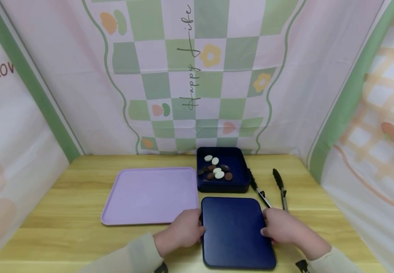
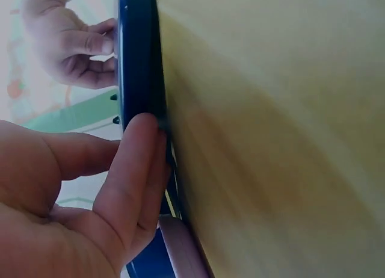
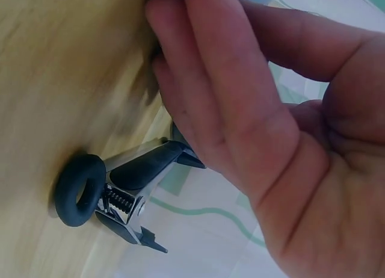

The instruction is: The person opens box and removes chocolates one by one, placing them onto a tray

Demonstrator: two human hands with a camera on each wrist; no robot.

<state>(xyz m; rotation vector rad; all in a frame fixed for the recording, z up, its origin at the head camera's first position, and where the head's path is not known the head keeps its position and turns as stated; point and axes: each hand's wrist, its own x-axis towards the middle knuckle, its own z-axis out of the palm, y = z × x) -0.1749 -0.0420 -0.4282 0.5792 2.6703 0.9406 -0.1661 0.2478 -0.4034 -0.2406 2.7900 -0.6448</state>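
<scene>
A flat, dark blue square lid is held level just above or on the table, near its front edge. My left hand grips its left edge, and the left wrist view shows the thumb and fingers at the lid's rim. On the opposite edge, my right hand pinches the lid with its thumb on top. Behind the lid stands a matching dark blue box, uncovered, with several white and brown chocolate-like pieces inside.
Left of the box lies a lilac tray. Metal tongs with black tips rest spread beside my right hand; their black ring end shows in the right wrist view. A patterned cloth hangs behind the wooden table.
</scene>
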